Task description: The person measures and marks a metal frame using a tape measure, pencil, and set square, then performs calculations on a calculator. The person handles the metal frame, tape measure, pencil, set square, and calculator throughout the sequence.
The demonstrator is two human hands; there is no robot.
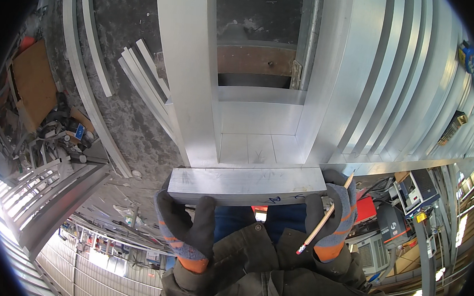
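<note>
The left hand point(188, 216), gloved, was clamped on the left end of a short silver bar point(248, 183), and the gloved right hand point(331, 209) on its right end; the bar was just at the near end of the aluminium frame point(187, 62), though whether the two touched could not be told; a pencil point(319, 228) slanted across the right hand, near the frame's near right corner; far left of the frame stood a brown cardboard box point(37, 84), its contents unclear, with jumbled scrap point(62, 127) beside it; right of the frame, a small holder point(452, 128) appeared to carry slim pieces, too small to identify.
</note>
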